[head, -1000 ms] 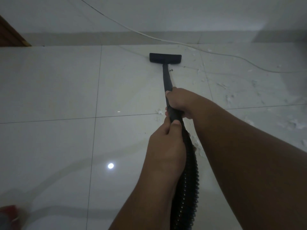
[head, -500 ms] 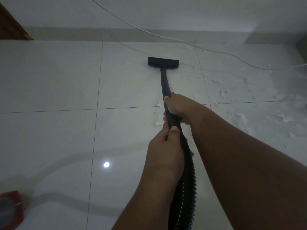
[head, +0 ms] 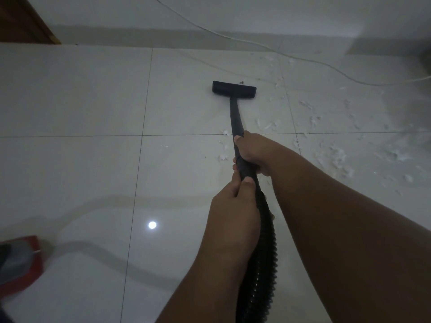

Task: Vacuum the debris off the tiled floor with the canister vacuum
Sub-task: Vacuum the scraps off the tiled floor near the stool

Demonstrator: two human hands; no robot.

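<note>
With both grips clenched on the slim black vacuum wand (head: 235, 115) (right hand (head: 253, 155) ahead, left hand (head: 233, 213) behind), sweep the flat black floor nozzle (head: 234, 89), now at 12 o'clock, flat across the white fluffy debris (head: 338, 157) at 2 o'clock on the glossy tiled floor (head: 81, 101)

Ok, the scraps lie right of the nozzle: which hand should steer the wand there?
Probably the right hand: it grips the wand farther forward than the left hand, nearer the scraps.
</note>
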